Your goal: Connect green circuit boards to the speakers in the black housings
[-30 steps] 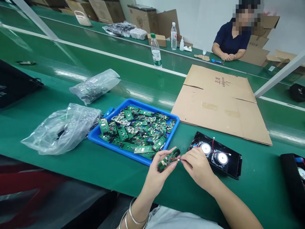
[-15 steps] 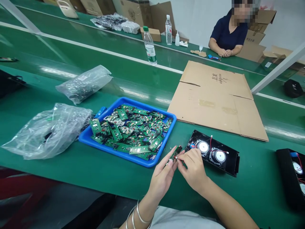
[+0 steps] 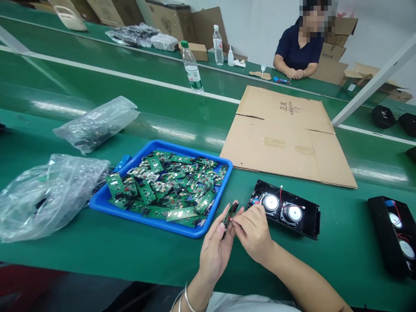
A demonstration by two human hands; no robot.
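My left hand (image 3: 214, 249) is closed around a small green circuit board (image 3: 230, 213), tilted up on its edge. My right hand (image 3: 255, 232) pinches a tiny wire connector against the board's side; my fingertips mostly cover it. Just beyond my right hand lies a black speaker housing (image 3: 305, 221) with two round white-centred speakers and red wires with small white plugs. To the left of my hands, a blue tray (image 3: 146, 217) holds a heap of similar green circuit boards (image 3: 180, 213).
Plastic bags (image 3: 48, 195) lie left of the tray. A flattened cardboard box (image 3: 286, 138) rests behind the speaker housing. Another black speaker case (image 3: 381, 234) stands at right. A water bottle (image 3: 192, 71) is on the ledge behind. A person (image 3: 297, 52) sits across the bench.
The view has shifted slightly, so the tray and bags appear further left and lower. Both hands stay together at the circuit board, which is now turned more upright.
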